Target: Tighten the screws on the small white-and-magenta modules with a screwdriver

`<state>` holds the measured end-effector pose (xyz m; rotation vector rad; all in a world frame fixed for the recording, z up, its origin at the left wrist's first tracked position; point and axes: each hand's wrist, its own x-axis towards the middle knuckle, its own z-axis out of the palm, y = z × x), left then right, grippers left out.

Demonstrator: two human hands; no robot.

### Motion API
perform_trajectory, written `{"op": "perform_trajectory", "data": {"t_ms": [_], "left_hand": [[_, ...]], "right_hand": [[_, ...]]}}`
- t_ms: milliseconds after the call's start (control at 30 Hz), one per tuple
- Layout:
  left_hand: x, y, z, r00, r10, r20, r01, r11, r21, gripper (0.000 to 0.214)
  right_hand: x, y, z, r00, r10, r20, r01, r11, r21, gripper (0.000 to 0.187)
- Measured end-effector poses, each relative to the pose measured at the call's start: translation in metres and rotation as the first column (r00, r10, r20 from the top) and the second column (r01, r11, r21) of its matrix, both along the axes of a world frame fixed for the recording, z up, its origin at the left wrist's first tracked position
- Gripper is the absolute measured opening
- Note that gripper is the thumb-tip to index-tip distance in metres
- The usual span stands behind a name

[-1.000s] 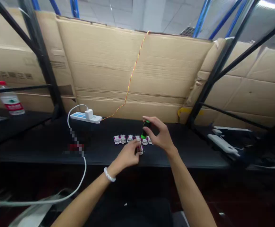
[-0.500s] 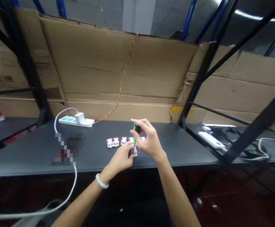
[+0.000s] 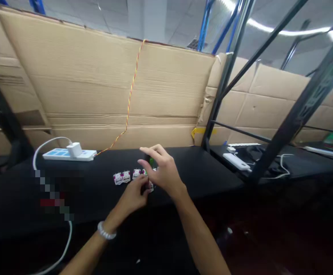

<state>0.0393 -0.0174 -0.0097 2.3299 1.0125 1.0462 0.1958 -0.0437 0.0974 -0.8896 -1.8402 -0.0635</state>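
The camera sits on the person's head, above and behind the grip, and faces forward and down along both forearms [image 3: 200,236], which come in from the bottom edge. The left hand [image 3: 132,194] and right hand [image 3: 164,170] show just left of and below the middle of the frame, close to the lens yet small in so wide a view. Beyond the grip it takes in the bench [image 3: 202,164], the wall [image 3: 83,86] and, above, the ceiling [image 3: 180,26]. The wall narrows to the grip's right, where the view, turned somewhat that way, passes a post [image 3: 220,91]
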Motion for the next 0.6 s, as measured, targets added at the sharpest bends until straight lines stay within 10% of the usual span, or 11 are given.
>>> {"op": "perform_trajectory", "data": {"t_ms": [233,467,600], "left_hand": [[0.001,-0.002,0.003,1.000,0.018,-0.021,-0.018,1.000,-0.011,0.017],[0.001,-0.002,0.001,0.999,0.024,-0.028,-0.024,1.000,-0.005,0.014],[0.002,-0.004,0.002,0.999,0.031,-0.033,-0.032,0.999,-0.006,0.013]], "right_hand": [[0.009,0.002,-0.003,0.973,0.229,-0.023,-0.229,0.973,-0.010,0.053],[0.008,0.000,-0.007,0.991,0.116,-0.072,-0.114,0.993,0.036,0.035],[0.015,0.001,-0.007,0.966,0.249,-0.069,-0.252,0.967,-0.026,0.050]]}}
